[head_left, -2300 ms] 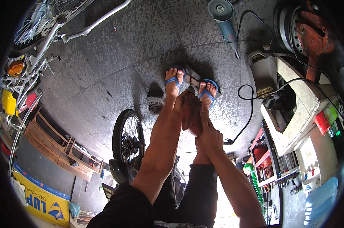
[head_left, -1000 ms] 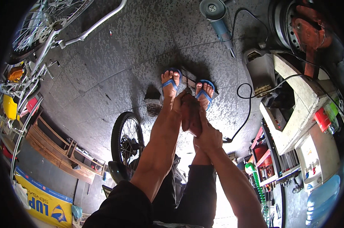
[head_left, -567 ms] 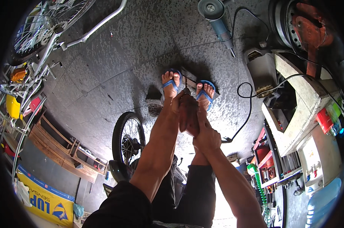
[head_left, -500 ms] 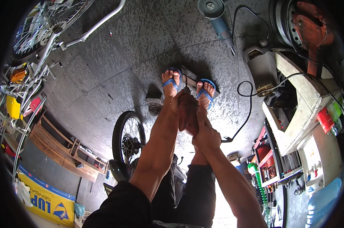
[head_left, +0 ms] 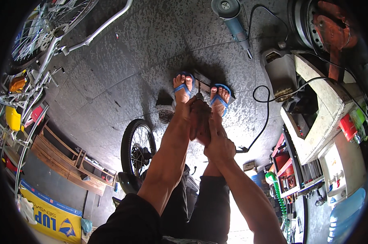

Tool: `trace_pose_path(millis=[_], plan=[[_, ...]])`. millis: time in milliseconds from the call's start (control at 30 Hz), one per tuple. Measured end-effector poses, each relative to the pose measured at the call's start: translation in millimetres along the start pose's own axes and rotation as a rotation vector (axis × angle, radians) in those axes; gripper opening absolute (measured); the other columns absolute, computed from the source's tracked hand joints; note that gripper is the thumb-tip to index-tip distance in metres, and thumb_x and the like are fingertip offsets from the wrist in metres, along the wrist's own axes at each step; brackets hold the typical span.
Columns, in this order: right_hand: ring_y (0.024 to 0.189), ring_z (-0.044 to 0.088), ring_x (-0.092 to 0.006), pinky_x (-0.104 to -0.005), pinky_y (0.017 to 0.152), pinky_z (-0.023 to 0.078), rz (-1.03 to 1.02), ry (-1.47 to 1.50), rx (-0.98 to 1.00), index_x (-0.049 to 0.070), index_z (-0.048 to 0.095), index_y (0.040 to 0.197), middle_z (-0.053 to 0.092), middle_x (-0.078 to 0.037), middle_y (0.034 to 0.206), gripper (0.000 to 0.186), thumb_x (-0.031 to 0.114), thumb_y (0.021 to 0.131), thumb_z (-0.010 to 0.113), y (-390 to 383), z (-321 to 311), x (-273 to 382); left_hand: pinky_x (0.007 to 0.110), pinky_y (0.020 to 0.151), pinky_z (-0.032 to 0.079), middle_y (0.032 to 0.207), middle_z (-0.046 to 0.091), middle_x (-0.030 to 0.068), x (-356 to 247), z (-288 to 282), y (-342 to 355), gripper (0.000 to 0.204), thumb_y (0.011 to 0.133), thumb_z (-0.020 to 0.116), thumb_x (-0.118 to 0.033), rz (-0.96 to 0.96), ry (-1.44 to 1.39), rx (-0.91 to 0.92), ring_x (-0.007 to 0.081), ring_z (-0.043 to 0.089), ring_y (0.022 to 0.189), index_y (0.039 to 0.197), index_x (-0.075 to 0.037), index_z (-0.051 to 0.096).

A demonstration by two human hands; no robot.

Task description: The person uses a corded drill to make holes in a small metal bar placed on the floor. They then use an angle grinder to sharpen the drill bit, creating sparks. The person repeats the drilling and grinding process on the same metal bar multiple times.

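The left forearm (head_left: 167,156) stretches forward to a curled left hand (head_left: 187,110); behind and right of that hand, the right hand (head_left: 220,145) clenches, its forearm (head_left: 253,193) angled inward.

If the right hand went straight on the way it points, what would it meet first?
Apparently the reddish drill, which the right hand grips; beyond it, perhaps the left hand, though depth is unclear.

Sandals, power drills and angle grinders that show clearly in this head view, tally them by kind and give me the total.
Blue sandals: 2
Power drill, held in the left hand and the right hand: 1
Angle grinder, lying on the floor: 1
Total: 4
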State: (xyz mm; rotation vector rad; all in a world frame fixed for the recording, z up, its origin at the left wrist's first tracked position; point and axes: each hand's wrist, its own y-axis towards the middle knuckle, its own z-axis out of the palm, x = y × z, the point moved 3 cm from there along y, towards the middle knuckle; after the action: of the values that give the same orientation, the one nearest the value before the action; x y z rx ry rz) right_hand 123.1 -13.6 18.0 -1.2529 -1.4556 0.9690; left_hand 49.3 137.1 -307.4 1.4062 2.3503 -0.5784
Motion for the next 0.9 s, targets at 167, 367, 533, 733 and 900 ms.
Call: trace_pose_path(millis=[167,367,533,733,900], plan=[[0.098,0.072,-0.0439,-0.0522,0.08,0.062,-0.091,-0.002,0.039,0.021,0.025,0.163,0.068,-0.026,0.113,0.098,0.014,0.075,0.069,3.6,2.5,20.3,0.052,0.089,0.043,0.096,0.06,0.0137,43.8,-28.7,-7.1,0.035,0.102,0.051,-0.036,0.085,0.071,-0.186,0.0381,0.056,0.095,0.091,-0.004,0.054],[0.109,0.069,-0.0428,-0.0521,0.085,0.061,-0.105,-0.003,-0.09,0.022,0.025,0.163,0.066,-0.025,0.119,0.097,0.012,0.076,0.069,-0.2,6.1,4.2,0.055,0.097,0.043,0.104,0.062,0.0157,2.0,-18.1,8.6,0.039,0.104,0.05,-0.04,-0.203,-0.149,0.141,0.0397,0.057,0.104,0.095,-0.003,0.057],[0.114,0.067,-0.0426,-0.0514,0.086,0.061,-0.013,0.042,0.095,0.021,0.024,0.163,0.06,-0.027,0.133,0.099,0.013,0.075,0.07,-4.0,-4.8,11.5,0.055,0.105,0.041,0.108,0.064,0.0171,23.7,-10.9,1.6,0.044,0.104,0.046,-0.045,-0.176,-0.083,0.051,0.0405,0.058,0.112,0.098,-0.002,0.059],[0.089,0.073,-0.0441,-0.0517,0.08,0.061,-0.007,0.0,-0.044,0.018,0.021,0.163,0.055,-0.02,0.147,0.113,0.014,0.064,0.076,-2.4,10.6,-9.1,0.054,0.108,0.041,0.115,0.065,0.0182,7.9,-14.1,2.0,0.05,0.103,0.043,-0.048,-0.204,-0.128,0.039,0.0397,0.058,0.117,0.104,-0.002,0.061],[0.089,0.073,-0.0446,-0.0524,0.08,0.06,-0.076,0.033,-0.092,0.018,0.021,0.163,0.055,-0.019,0.147,0.112,0.013,0.064,0.075,-2.6,13.6,-6.9,0.054,0.109,0.04,0.114,0.065,0.0199,13.9,-14.5,3.3,0.054,0.104,0.039,-0.05,-0.221,-0.13,0.084,0.04,0.058,0.116,0.103,-0.001,0.061]])
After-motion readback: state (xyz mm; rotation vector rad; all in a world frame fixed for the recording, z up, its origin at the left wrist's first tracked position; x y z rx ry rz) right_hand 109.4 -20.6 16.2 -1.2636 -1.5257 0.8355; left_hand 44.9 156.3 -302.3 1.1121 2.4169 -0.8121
